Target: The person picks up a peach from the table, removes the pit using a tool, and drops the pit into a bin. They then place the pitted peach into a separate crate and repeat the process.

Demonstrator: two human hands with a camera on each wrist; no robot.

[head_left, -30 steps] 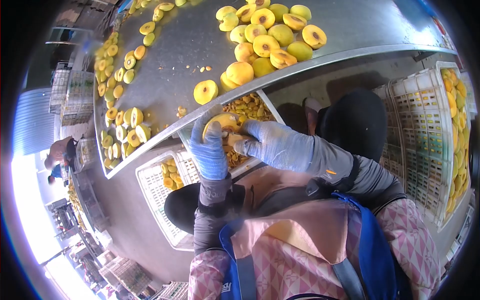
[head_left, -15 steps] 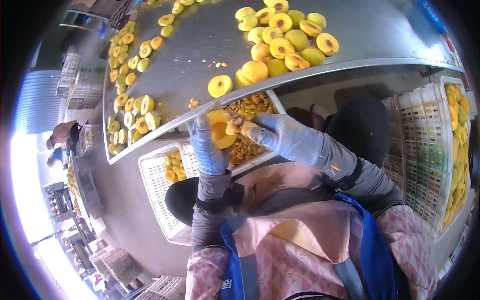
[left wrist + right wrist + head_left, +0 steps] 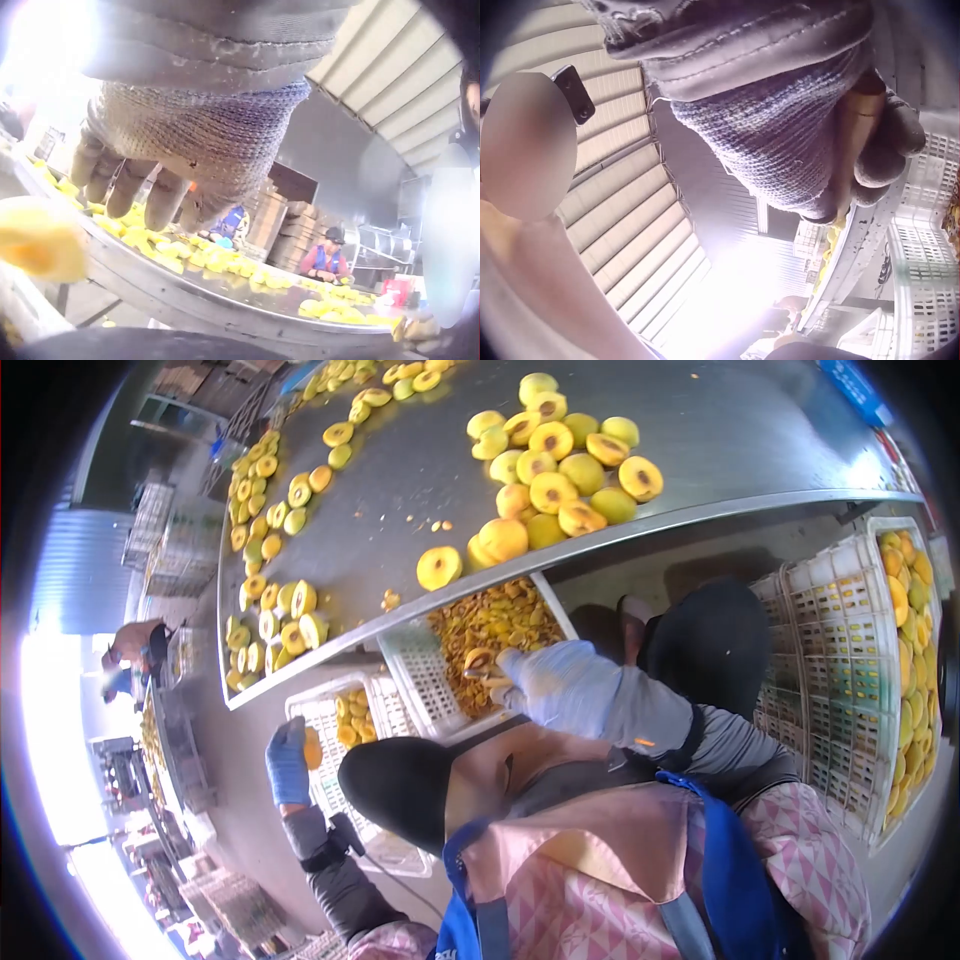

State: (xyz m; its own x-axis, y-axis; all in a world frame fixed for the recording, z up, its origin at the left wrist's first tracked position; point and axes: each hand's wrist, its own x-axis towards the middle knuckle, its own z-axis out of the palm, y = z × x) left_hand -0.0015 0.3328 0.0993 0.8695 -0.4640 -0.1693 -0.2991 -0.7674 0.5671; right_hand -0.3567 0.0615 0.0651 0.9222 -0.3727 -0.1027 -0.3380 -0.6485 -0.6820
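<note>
My gloved left hand (image 3: 288,760) is out to the left over a white crate (image 3: 300,710) holding yellow peach halves. Its fingers hang loosely extended in the left wrist view. A peach half (image 3: 41,240) is in the air there, apart from the fingers; in the head view it overlaps the hand's edge. With my gloved right hand (image 3: 565,685) I grip a brown-handled tool (image 3: 857,124) over a crate of peach scraps (image 3: 490,625). An orange-brown piece (image 3: 480,659) shows at that hand's fingertips; the tool's working end is hidden.
Above the crates runs a metal table (image 3: 400,470) with a raised edge. A heap of peach halves (image 3: 552,490) lies on it, and more line its left side. At right stands a tall white crate (image 3: 835,670) full of peaches. Another person (image 3: 135,650) works at far left.
Both hands were together at a peach half, the right working a pulpy piece out of it. The left has swung down and left with the half and released it; the right has dropped slightly.
</note>
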